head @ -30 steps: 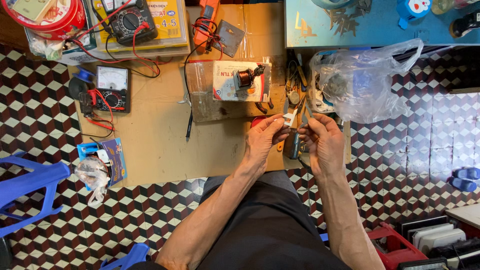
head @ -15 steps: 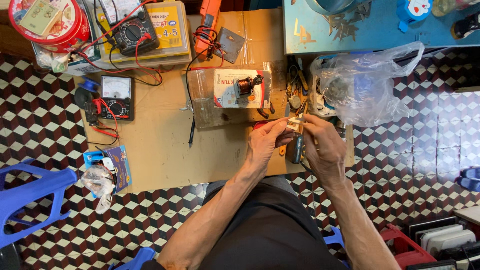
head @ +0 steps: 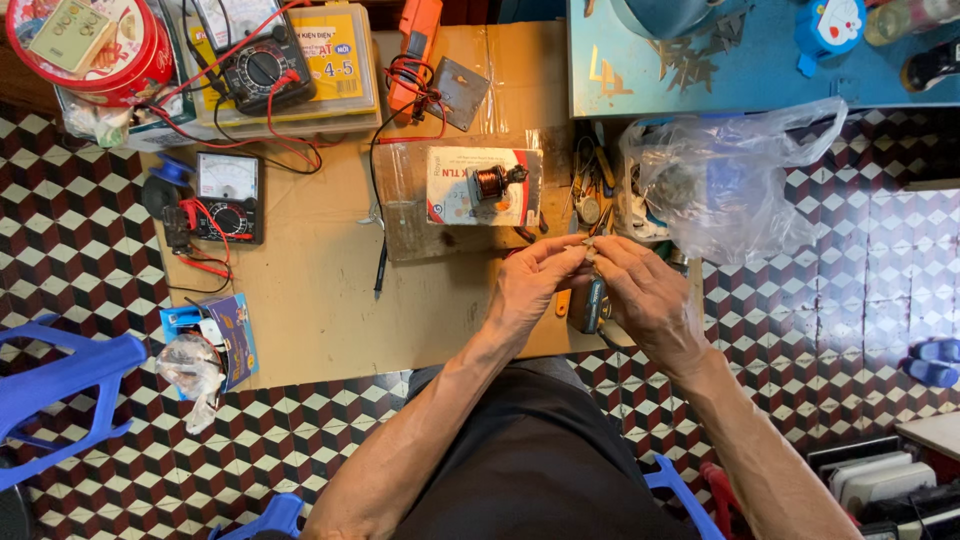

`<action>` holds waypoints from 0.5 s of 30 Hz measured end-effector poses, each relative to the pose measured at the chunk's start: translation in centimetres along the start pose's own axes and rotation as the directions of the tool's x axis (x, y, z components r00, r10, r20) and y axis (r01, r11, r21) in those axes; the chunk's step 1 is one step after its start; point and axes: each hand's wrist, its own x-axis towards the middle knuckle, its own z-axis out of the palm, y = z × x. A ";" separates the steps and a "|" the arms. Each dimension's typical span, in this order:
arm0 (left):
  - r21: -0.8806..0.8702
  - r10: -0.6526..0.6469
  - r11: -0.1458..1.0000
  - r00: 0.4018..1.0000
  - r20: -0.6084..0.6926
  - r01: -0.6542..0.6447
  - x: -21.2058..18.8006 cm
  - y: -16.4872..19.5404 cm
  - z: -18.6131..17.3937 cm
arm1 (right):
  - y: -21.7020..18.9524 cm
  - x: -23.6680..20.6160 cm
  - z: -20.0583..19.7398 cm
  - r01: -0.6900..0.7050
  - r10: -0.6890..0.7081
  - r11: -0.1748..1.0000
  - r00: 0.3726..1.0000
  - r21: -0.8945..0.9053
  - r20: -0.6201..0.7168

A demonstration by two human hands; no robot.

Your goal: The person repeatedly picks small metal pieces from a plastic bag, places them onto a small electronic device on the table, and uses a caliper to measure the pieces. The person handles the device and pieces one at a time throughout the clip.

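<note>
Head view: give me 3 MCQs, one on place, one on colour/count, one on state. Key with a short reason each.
1. Where does the small coil sit?
A. On the white-and-red card on the board
B. Inside the clear plastic bag
C. On the tiled floor

2. How many meters with dials lie on the left of the cardboard?
A. One
B. Two
C. Four

3. How are the two hands placed?
A. Apart, flat on the cardboard
B. Fingertips brought together over a small part
C. Both inside the bag

Key: 1 A, the coil rests on the white-and-red card above the hands. 2 B, one black meter lies on the yellow box and one white-faced meter lies below it. 3 B, the left hand and right hand meet at the fingertips; the part between them is too small to tell.
</note>
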 end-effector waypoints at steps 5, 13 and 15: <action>-0.005 -0.031 1.000 0.992 -0.119 0.031 1.2 -1.6 0.5 | 1.9 0.7 1.1 -0.326 0.337 0.914 0.941 0.241 -0.006; 0.041 -0.073 0.996 0.984 -0.166 0.081 0.5 -2.9 0.2 | 11.2 10.7 5.9 -0.329 0.337 0.941 0.933 0.076 -0.131; 0.039 -0.066 0.996 0.982 -0.176 0.074 0.5 -2.7 0.1 | 12.1 11.2 6.9 -0.262 0.258 0.965 0.960 -0.024 -0.104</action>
